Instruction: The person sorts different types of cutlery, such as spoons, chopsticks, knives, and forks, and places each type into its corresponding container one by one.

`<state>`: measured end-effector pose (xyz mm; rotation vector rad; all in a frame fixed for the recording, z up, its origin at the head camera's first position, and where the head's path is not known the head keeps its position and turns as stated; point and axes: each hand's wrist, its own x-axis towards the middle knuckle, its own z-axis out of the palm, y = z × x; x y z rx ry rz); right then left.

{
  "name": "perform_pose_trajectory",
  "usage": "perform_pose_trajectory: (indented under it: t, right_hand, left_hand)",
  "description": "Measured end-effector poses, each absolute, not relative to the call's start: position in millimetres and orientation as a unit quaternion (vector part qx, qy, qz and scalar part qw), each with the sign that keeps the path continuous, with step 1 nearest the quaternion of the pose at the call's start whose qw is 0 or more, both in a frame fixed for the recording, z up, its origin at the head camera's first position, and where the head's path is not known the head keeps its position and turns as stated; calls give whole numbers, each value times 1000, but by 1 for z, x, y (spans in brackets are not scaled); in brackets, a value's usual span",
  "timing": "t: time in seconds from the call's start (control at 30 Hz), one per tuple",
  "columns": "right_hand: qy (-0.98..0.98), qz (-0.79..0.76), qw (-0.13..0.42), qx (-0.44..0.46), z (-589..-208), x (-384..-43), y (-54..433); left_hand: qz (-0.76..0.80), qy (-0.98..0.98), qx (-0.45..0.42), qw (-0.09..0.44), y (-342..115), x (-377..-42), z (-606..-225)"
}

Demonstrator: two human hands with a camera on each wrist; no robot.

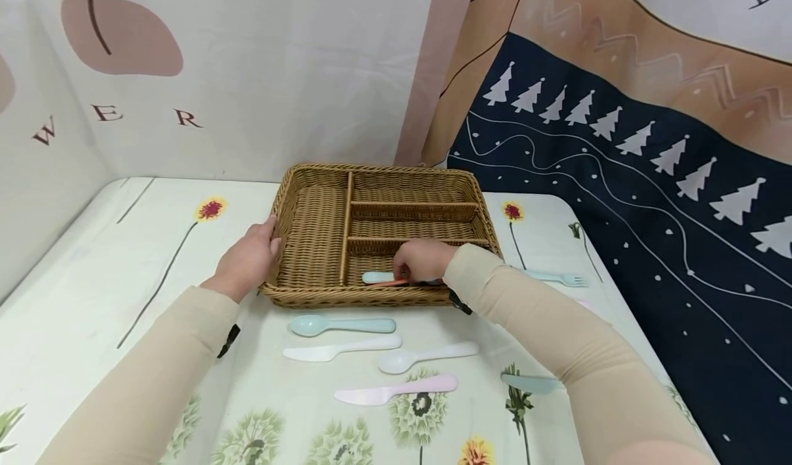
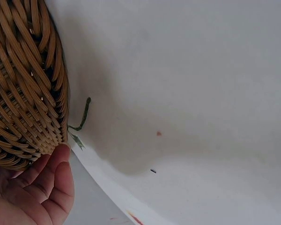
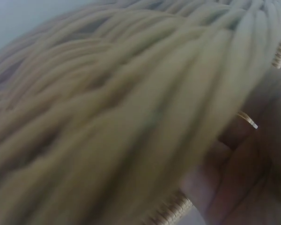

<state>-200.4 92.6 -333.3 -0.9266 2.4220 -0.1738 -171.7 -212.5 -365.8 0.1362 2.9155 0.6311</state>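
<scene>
A brown wicker basket (image 1: 312, 228) with several compartments stands on the table. My left hand (image 1: 250, 255) grips its left side, and the left wrist view shows curled fingers (image 2: 61, 187) against the woven outer wall (image 2: 25, 84). My right hand (image 1: 423, 258) reaches into the front right compartment. It pinches a thin orange utensil (image 1: 390, 283), whose far part the hand hides. Beside that lies a light blue utensil (image 1: 376, 277), partly covered. In the right wrist view the woven rim (image 3: 131, 117) blocks most of the right hand (image 3: 248, 168).
In front of the basket lie a light blue spoon (image 1: 312, 325), a white knife (image 1: 340, 348), a white spoon (image 1: 402, 362) and a pink knife (image 1: 396, 389). Farther right are a blue knife (image 1: 531, 383), partly behind my right arm, and a blue fork (image 1: 559, 278).
</scene>
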Motion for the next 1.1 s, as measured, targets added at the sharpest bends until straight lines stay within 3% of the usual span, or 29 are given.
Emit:
perform_pose_trajectory:
  t: [0.5, 1.1]
  right_hand:
    - [893, -114, 268, -343, -328, -206, 106]
    - [904, -311, 152, -253, -284, -198, 167]
  left_hand:
    - [210, 974, 51, 69, -212, -173, -366]
    - [207, 974, 59, 63, -214, -174, -365]
